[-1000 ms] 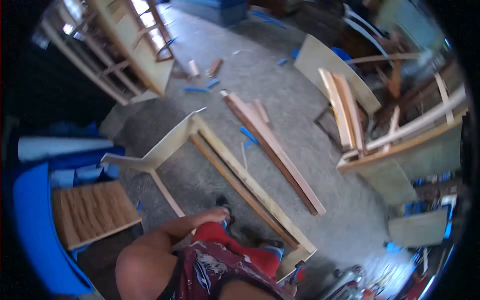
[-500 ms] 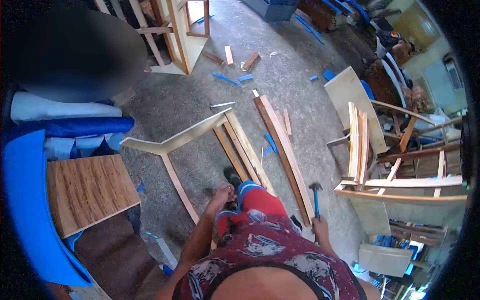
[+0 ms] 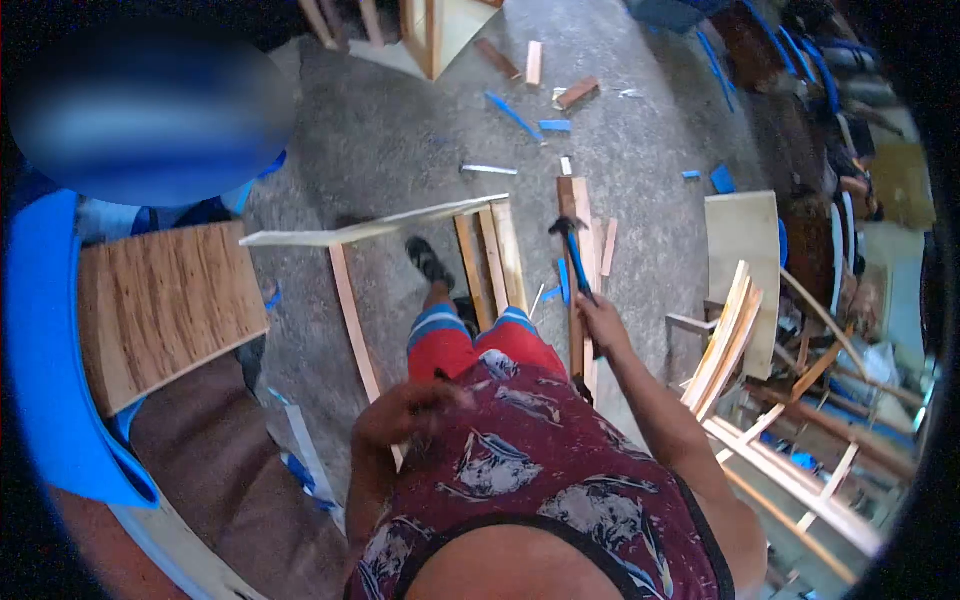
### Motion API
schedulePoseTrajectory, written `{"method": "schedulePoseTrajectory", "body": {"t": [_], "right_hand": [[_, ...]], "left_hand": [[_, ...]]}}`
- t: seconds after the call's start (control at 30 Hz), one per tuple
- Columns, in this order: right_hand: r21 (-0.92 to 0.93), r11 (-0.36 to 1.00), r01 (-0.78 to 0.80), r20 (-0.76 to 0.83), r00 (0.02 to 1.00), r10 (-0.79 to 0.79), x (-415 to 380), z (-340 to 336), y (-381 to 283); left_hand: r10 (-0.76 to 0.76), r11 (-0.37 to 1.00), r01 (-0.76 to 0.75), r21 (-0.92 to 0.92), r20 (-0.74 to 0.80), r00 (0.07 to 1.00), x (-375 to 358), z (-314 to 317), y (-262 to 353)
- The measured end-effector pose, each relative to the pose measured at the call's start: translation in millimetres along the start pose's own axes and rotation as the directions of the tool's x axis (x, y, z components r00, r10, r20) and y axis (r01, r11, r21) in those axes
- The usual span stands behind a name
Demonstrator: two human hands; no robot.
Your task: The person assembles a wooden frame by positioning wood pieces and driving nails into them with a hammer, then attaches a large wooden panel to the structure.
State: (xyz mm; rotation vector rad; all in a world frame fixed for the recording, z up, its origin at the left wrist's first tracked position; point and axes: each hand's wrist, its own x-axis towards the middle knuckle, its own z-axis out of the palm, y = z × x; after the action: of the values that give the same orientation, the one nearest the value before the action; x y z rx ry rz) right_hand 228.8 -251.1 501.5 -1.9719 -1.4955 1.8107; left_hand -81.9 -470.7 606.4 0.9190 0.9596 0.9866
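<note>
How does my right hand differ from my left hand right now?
The right hand is closed around a blue-handled hammer, held out over the wooden slats on the floor; the left hand is drawn in close to the body, and what it holds, if anything, is too blurred to tell. The right hand looks sharp; the left hand is motion-blurred. Both are bare.
</note>
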Motion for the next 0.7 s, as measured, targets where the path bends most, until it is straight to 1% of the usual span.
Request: {"method": "schedulePoseTrajectory", "body": {"t": [0.03, 0.07, 0.1, 0.13, 0.17, 0.2, 0.23, 0.27, 0.3, 0.33, 0.37, 0.4, 0.47, 0.5, 0.53, 0.6, 0.63, 0.7], "right_hand": [[-0.031, 1.0, -0.004, 0.006, 1.0, 0.004, 15.6, 1.7, -18.9], [-0.06, 0.998, -0.004, 0.011, 1.0, 0.005, 33.4, 4.3, -35.3], [-0.073, 0.997, 0.009, 0.017, 1.0, -0.008, 54.5, 4.6, -43.7], [-0.024, 1.0, 0.008, 0.071, 0.997, -0.006, 66.4, 4.0, -59.9], [-0.038, 0.999, -0.02, 0.07, 0.997, 0.023, 72.4, 5.8, -80.5], [-0.052, 0.998, -0.043, 0.073, 0.996, 0.047, 82.5, 8.2, -101.7], [-0.055, 0.997, -0.053, 0.047, 0.997, 0.056, 98.4, 8.0, -115.1], [-0.056, 0.996, -0.074, 0.026, 0.997, 0.076, 110.2, 5.0, -122.8], [-0.153, 0.988, -0.031, 0.005, 0.999, 0.032, 117.9, -0.4, -136.9], [-0.268, 0.958, 0.103, 0.048, 0.994, -0.094, 128.1, -9.9, -142.3], [-0.208, 0.978, 0.011, 0.029, 1.0, -0.006, 133.4, -15.2, -151.7], [-0.08, 0.996, -0.037, 0.012, 0.999, 0.038, 135.2, -14.2, -164.4], [0.068, 0.995, -0.066, -0.014, 0.998, 0.067, 136.1, -20.1, -180.5], [0.043, 0.995, -0.088, -0.061, 0.994, 0.091, 131.6, -29.0, -178.0], [0.022, 0.997, -0.077, -0.119, 0.99, 0.079, 138.5, -36.4, -181.1], [0.102, 0.984, -0.147, -0.132, 0.978, 0.16, 146.6, -48.6, -186.8], [0.115, 0.981, -0.158, -0.124, 0.977, 0.171, 164.0, -61.2, -187.7], [0.154, 0.95, -0.271, -0.09, 0.954, 0.287, 181.8, -84.4, -188.7]], "left_hand": [[0.138, 0.987, -0.095, -0.129, 0.392, 0.91, 22.3, -9.2, 34.6], [0.306, 0.948, -0.143, -0.284, 0.691, 0.654, 44.5, -20.1, 61.2], [0.314, 0.942, -0.135, -0.307, 0.67, 0.673, 55.7, -29.6, 74.1], [0.298, 0.949, -0.148, -0.279, 0.635, 0.713, 67.9, -39.8, 83.2], [0.283, 0.955, -0.16, -0.251, 0.595, 0.752, 79.3, -47.5, 96.0], [0.259, 0.965, -0.219, -0.142, 0.439, 0.86, 91.3, -55.2, 118.0], [0.241, 0.969, -0.245, -0.016, 0.261, 0.935, 105.2, -64.4, 139.9], [0.212, 0.965, -0.182, -0.19, 0.152, 0.965, 119.8, -70.2, 157.0], [0.146, 0.921, -0.116, -0.372, 0.054, 0.988, 130.2, -75.4, 164.1], [0.096, 0.909, -0.072, -0.41, 0.037, 0.995, 134.2, -78.8, 160.4], [0.034, 0.903, -0.021, -0.429, 0.022, 0.999, 134.0, -77.4, 158.6], [-0.02, 0.898, 0.022, -0.439, 0.008, 1.0, 137.1, -77.1, 157.1], [-0.065, 0.901, 0.063, -0.429, 0.009, 0.998, 162.9, -83.2, 152.7], [-0.069, 0.896, 0.082, -0.437, 0.045, 0.997, 182.1, -83.2, 152.3], [-0.044, 0.903, 0.076, -0.424, 0.084, 0.995, 209.8, -87.4, 149.2], [0.013, 0.922, 0.049, -0.384, 0.156, 0.988, 264.0, -100.1, 141.2], [0.027, 0.922, 0.044, -0.385, 0.178, 0.984, 293.5, -98.0, 135.9], [-0.004, 0.889, 0.106, -0.445, 0.224, 0.974, 337.4, -88.6, 122.7]]}}
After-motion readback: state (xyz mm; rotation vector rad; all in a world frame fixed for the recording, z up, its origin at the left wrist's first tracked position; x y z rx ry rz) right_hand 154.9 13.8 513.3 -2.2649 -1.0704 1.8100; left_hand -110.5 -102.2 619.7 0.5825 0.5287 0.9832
